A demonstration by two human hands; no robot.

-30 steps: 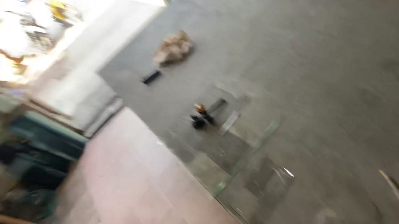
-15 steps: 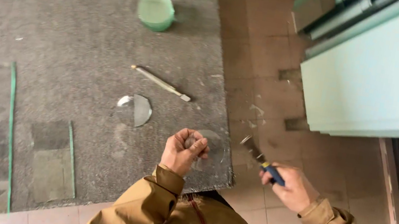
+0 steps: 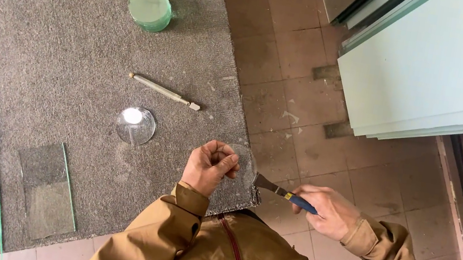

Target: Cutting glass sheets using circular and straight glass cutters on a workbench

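Pliers (image 3: 278,189) now nearer glass disc (image 3: 243,166).

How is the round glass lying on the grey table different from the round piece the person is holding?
The loose glass disc lies flat on the carpeted table, untouched, catching a bright glare. The held glass piece sits at the table's edge, pinched in the left hand, with the pliers in the right hand meeting its rim. Both are clear, thin and roughly round.
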